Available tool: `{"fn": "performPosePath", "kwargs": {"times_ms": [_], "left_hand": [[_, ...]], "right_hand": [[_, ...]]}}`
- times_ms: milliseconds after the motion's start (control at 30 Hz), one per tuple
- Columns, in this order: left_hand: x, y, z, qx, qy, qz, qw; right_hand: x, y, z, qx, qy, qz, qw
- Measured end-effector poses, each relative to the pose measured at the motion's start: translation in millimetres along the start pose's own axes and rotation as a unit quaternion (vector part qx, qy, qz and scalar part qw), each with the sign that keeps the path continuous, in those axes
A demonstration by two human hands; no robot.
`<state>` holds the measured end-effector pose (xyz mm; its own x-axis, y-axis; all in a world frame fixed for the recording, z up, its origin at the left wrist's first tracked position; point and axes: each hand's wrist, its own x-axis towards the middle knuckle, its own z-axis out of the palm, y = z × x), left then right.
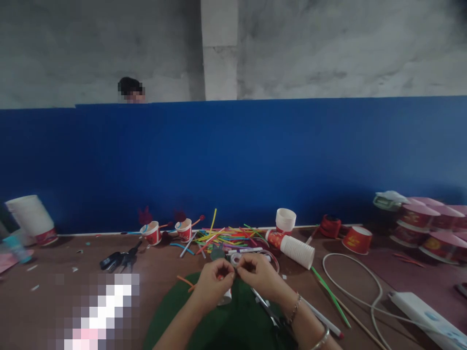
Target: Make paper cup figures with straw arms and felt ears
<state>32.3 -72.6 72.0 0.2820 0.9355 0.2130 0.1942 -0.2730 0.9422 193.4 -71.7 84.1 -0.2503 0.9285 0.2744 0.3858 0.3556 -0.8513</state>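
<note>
My left hand (214, 284) and my right hand (260, 273) meet over a dark green round mat (175, 316), thumbs and fingertips pinched close together. Whatever lies between the fingertips is too small to make out. A red and white paper cup (226, 297) shows partly below my left hand, which hides most of it. Just behind the fingers is a white roll of tape (235, 260). Scissors (268, 310) lie on the mat by my right wrist, with a white marker (324, 318) beyond. An orange straw (185, 281) lies left of my left hand.
Colourful straws (226, 238) are piled behind my hands, near a toppled cup stack (292, 247). Two decorated cups (151, 233) stand left of them, beyond keys (122, 260). On the right are a looped cable (379, 287), a power strip (426, 311) and stacked red cups (438, 243). A blue partition (233, 160) stands behind.
</note>
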Motion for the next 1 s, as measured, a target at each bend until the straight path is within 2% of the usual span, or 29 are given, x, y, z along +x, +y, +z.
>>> {"fn": "performPosePath", "kwargs": {"times_ms": [200, 333, 567, 700, 833, 933, 1000], "left_hand": [[0, 2, -1.2, -0.017, 0.007, -0.010, 1.000], [0, 4, 0.4, 0.001, 0.015, 0.001, 1.000], [0, 0, 4.2, 0.014, 0.044, 0.013, 0.999], [1, -4, 3.8, -0.065, 0.055, -0.011, 0.996], [0, -8, 4.7, -0.191, 0.043, -0.057, 0.979], [0, -8, 5.2, -0.201, 0.032, -0.061, 0.977], [0, -7, 4.6, -0.181, 0.015, -0.050, 0.982]], "right_hand": [[1, 2, -4, 0.061, -0.031, 0.025, 0.997], [0, 0, -3, 0.005, -0.009, 0.024, 1.000], [-5, -12, 2, -0.103, 0.044, -0.020, 0.994], [-2, -11, 0, -0.006, 0.028, 0.006, 1.000], [3, -5, 0, 0.108, 0.001, 0.073, 0.991], [3, -1, 2, 0.161, -0.033, 0.106, 0.981], [3, 1, 3, 0.162, -0.024, 0.101, 0.981]]}}
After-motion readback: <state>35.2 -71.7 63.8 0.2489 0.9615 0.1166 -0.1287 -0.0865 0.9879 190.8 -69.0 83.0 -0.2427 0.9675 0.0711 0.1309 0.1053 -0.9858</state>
